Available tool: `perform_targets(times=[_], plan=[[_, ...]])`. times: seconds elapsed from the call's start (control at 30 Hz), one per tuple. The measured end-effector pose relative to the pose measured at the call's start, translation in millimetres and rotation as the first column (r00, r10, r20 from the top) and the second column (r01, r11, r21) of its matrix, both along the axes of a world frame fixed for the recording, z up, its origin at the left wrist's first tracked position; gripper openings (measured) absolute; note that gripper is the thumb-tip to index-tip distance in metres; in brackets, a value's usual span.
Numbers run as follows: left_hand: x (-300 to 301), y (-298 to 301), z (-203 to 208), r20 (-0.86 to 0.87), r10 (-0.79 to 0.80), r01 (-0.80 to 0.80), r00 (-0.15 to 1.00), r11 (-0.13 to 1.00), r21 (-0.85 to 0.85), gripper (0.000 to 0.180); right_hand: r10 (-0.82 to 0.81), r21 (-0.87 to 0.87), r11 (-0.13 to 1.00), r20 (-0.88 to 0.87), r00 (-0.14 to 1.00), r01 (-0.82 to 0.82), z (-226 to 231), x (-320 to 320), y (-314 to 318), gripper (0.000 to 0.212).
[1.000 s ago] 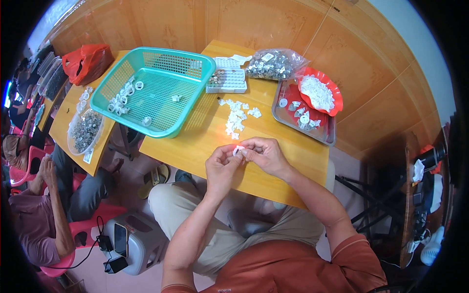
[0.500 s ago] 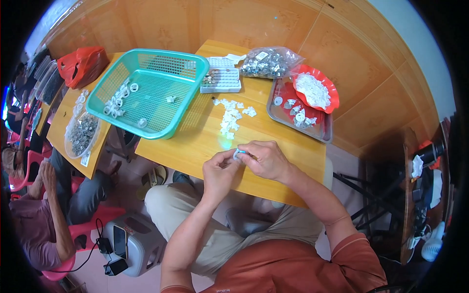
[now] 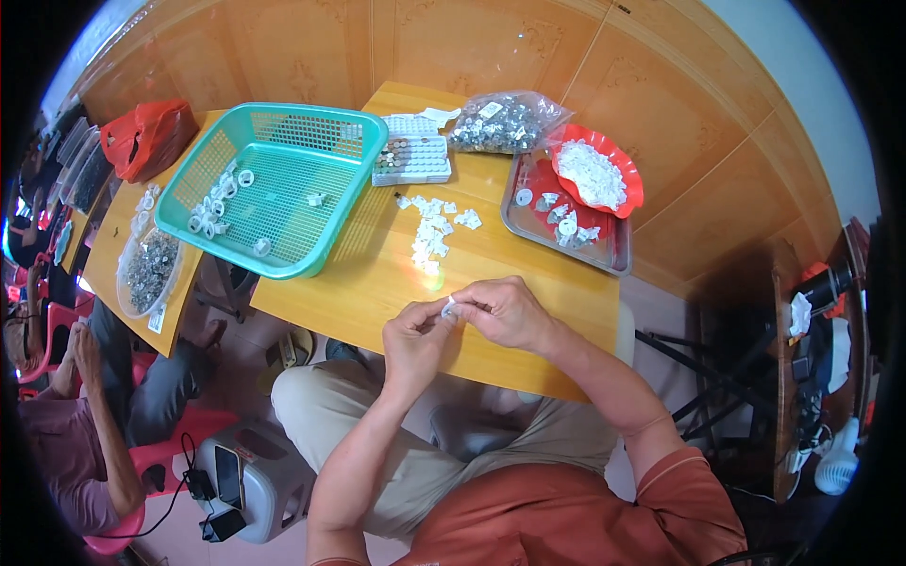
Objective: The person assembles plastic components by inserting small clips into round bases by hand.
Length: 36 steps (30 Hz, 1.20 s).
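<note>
Above the near part of the wooden table, my left hand (image 3: 413, 341) and my right hand (image 3: 507, 311) meet fingertip to fingertip. Between them is a small white plastic piece (image 3: 448, 309), pinched by both hands and partly covered by the fingers. Beyond the hands lies a loose pile of small flat white parts (image 3: 432, 231) on the tabletop. A green plastic basket (image 3: 316, 247) to the left holds several white ring-shaped pieces (image 3: 209, 209).
Behind the pile stand white trays of small round parts (image 3: 412, 160) and a clear bag of metal parts (image 3: 510, 123). A grey tray (image 3: 612, 262) with a red dish (image 3: 636, 179) sits right. Another person (image 3: 71, 434) sits at left near a tub of metal parts (image 3: 149, 269).
The view has shifted slightly, moving the table leftward in the picture. My hands have come a little nearer to me, still pinching the white piece, which looks turned.
</note>
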<state>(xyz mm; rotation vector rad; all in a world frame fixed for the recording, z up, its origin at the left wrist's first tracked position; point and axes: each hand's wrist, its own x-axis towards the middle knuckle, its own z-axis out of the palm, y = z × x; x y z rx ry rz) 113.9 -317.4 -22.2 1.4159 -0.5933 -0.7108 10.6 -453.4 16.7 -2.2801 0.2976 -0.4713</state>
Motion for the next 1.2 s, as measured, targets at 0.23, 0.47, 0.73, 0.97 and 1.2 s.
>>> perform_targets(times=[0.23, 0.47, 0.73, 0.97, 1.2], plan=[[0, -1, -2, -0.006, -0.012, 0.012, 1.000, 1.000, -0.016, 0.019, -0.023, 0.126, 0.991, -0.089, 0.996, 0.034, -1, 0, -5, 0.015], [-1, -1, -4, 0.067, -0.002, 0.003, 0.998, 1.000, -0.025, 0.019, -0.015, 0.030, 0.999, -0.029, 0.999, 0.016, -3, -2, -1, 0.013], [3, -2, -3, -0.101, 0.007, -0.008, 0.995, 1.000, -0.005, 0.020, 0.012, -0.063, 0.998, -0.054, 0.998, -0.016, 6, 11, -9, 0.011], [7, 1, -6, -0.186, 0.090, -0.116, 0.978, 0.984, -0.136, 0.025, -0.106, -0.304, 0.947, -0.003, 0.994, 0.100, -16, 43, -23, 0.018], [9, 8, -3, -0.281, 0.108, -0.154, 0.954, 0.977, -0.148, 0.025, -0.189, -0.390, 0.916, -0.203, 0.961, 0.098, -9, 48, -15, 0.019]])
